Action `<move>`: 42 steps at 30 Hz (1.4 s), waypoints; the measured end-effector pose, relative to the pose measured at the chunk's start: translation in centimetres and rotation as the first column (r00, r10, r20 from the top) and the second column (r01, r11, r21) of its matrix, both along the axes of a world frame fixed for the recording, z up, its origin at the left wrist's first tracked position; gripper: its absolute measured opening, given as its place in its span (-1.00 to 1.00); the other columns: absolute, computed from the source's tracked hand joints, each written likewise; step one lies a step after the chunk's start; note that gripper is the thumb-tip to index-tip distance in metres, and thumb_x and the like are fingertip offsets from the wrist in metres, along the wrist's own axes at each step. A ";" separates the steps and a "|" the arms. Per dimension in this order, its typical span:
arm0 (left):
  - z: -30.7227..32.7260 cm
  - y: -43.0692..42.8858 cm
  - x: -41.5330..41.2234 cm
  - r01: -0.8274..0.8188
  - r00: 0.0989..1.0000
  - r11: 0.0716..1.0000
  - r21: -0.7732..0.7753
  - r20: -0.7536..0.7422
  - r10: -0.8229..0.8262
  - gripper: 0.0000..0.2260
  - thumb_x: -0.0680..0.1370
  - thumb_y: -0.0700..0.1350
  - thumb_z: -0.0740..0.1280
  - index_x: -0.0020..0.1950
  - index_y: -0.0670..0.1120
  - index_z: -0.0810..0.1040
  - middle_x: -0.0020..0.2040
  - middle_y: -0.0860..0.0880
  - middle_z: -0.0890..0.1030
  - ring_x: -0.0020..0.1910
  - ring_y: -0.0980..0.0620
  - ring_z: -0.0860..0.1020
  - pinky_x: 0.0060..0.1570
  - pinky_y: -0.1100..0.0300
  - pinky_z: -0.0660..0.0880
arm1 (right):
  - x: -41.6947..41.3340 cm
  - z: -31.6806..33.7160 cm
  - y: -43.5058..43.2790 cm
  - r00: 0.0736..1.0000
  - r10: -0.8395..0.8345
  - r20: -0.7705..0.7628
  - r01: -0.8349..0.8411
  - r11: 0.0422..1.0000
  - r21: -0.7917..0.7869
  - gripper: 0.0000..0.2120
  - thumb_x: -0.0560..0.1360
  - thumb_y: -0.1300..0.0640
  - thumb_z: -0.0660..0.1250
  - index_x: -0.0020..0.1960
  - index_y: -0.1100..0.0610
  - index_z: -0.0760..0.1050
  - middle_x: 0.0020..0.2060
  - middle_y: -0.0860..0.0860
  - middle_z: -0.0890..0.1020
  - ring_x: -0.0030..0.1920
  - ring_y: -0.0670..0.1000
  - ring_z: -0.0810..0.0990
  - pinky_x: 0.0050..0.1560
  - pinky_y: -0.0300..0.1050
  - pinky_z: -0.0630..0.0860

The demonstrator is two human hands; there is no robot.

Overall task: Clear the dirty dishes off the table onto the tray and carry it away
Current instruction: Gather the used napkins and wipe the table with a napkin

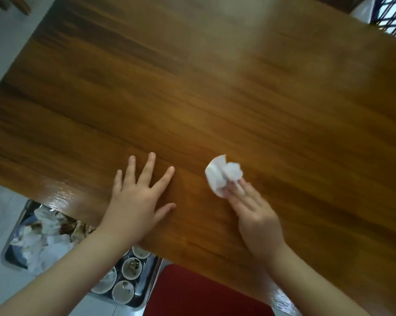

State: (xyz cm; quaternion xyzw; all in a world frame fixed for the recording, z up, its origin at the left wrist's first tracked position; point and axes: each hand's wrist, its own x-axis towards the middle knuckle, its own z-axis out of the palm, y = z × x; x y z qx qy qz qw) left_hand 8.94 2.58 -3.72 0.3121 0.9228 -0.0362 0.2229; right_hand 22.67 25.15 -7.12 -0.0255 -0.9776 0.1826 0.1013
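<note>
Below the near edge of the wooden table [215, 87], a steel tray [153, 279] holds small dirty bowls [132, 267] and crumpled tissues [44, 245], beside a red seat [203, 293]. Farther on, the left hand [135, 201] lies flat on the tabletop, fingers spread, holding nothing. The right hand [254, 215] presses a white tissue wad [222, 174] down with straight fingers.

The table [215, 99] is brown wood grain with a glossy sheen (brightest along its near edge). The tissue [223, 174] is white crumpled paper; the tray [150, 283] is shiny metal.
</note>
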 end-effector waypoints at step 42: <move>2.4 13.7 2.6 0.051 0.984 0.962 -0.269 0.176 -0.003 -0.10 0.45 0.27 0.34 0.44 0.07 -0.30 0.45 -0.02 -0.30 0.54 -0.27 0.01 0.40 -0.12 0.28 | -0.4 -0.3 24.5 0.950 -0.304 0.075 0.302 0.953 0.040 -0.54 0.48 0.37 0.07 0.28 0.21 0.54 0.18 0.21 0.61 0.17 0.23 0.60 0.16 0.07 0.54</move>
